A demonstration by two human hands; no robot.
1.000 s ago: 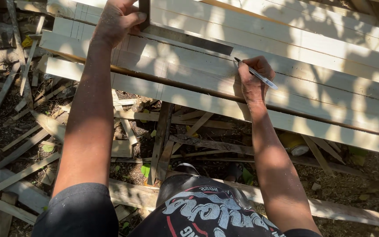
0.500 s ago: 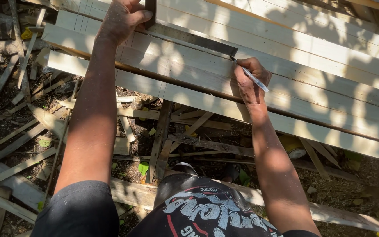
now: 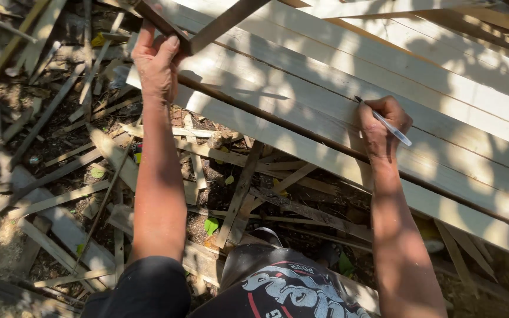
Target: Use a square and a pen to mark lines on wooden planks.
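Note:
My left hand [image 3: 157,56] grips a dark angled square [image 3: 204,26] by its corner and presses it against the near edge of a pale wooden plank [image 3: 301,126]. My right hand [image 3: 384,126] holds a white pen [image 3: 387,122] with its tip touching the plank's top face, further right. Several long pale planks [image 3: 431,65] lie side by side, running from upper left to lower right. Dappled shade falls across them.
Below the planks the ground is littered with wood offcuts [image 3: 60,176], thin slats and a few green leaves [image 3: 210,225]. A thicker board [image 3: 195,259] lies near my knees. My dark printed shirt [image 3: 284,288] fills the bottom edge.
The view has shifted so the planks sit higher right. My left hand has tilted the square, and my right hand with the pen has stayed on the plank.

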